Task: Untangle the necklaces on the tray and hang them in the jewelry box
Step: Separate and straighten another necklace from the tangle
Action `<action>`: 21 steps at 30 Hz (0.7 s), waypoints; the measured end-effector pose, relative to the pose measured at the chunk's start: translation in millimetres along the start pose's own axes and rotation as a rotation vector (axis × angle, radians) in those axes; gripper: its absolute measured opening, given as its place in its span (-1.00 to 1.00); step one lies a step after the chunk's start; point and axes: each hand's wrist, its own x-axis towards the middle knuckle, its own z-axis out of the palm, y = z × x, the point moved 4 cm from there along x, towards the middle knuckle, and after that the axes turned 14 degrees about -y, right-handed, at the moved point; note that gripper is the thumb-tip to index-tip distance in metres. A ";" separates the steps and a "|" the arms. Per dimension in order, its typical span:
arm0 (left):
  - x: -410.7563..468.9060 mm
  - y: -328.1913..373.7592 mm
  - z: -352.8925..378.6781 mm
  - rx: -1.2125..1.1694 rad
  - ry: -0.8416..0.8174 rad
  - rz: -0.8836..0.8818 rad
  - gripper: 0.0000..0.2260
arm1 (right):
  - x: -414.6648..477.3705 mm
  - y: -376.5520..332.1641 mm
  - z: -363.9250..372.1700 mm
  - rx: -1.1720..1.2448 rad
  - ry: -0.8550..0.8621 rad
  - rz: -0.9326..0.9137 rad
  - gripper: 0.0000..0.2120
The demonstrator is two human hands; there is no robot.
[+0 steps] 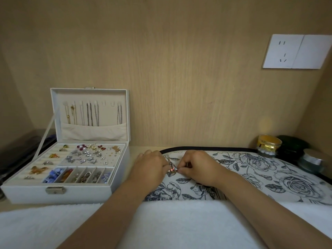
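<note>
A tangled necklace (172, 167) with small coloured beads lies on the floral tray (269, 169). My left hand (150, 164) and my right hand (195, 165) meet over it, fingers curled, each pinching part of the chain. The thin chain runs up between the hands. The white jewelry box (64, 186) stands open at the left. Several chains hang from hooks inside its lid (89, 112), their ends tucked in a cloth pocket. Two hooks near the right of the row look bare.
The box's lower tray holds several brooches, earrings and beads. A gold-lidded jar (268, 145), a dark green jar (291, 147) and a silver-lidded jar (312, 161) stand at the right. A white towel (170, 221) covers the near edge. A wall socket (294, 51) is upper right.
</note>
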 end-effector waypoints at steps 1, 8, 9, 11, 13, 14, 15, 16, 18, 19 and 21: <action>0.3 0.5 -0.5 -0.052 0.011 0.024 -0.78 | 0.1 0.7 0.2 -0.010 0.002 -0.001 -0.93; -0.7 -6.1 -5.5 -0.557 0.207 -0.048 -0.89 | -1.6 7.2 -1.4 0.099 0.039 0.028 -0.89; -0.5 -8.8 -8.7 -0.669 0.253 -0.089 -0.89 | -1.8 8.7 -2.9 0.180 0.056 0.041 -0.87; 1.3 -13.3 -12.5 -0.954 0.319 -0.159 -0.87 | -2.0 12.3 -5.6 0.332 0.094 0.050 -0.84; 2.4 -13.2 -14.6 -1.295 0.335 -0.206 -0.85 | -3.6 14.5 -6.8 0.481 0.099 0.051 -0.85; 2.3 -12.7 -16.1 -1.434 0.341 -0.216 -0.84 | -4.5 15.2 -7.2 0.531 0.101 0.052 -0.86; 1.5 -11.9 -18.6 -1.543 0.352 -0.223 -0.83 | -5.6 15.7 -8.2 0.559 0.114 0.056 -0.87; 1.1 -12.2 -20.2 -1.640 0.369 -0.225 -0.81 | -6.6 16.7 -9.8 0.562 0.137 0.058 -0.87; 1.2 -13.5 -22.8 -1.849 0.426 -0.205 -0.77 | -7.3 20.0 -12.0 0.554 0.174 0.053 -0.89; 1.7 -14.5 -24.1 -1.968 0.458 -0.186 -0.76 | -7.7 21.2 -13.1 0.556 0.184 0.050 -0.89; 2.6 -17.0 -27.1 -2.181 0.513 -0.154 -0.73 | -7.5 25.1 -14.5 0.540 0.202 0.052 -0.88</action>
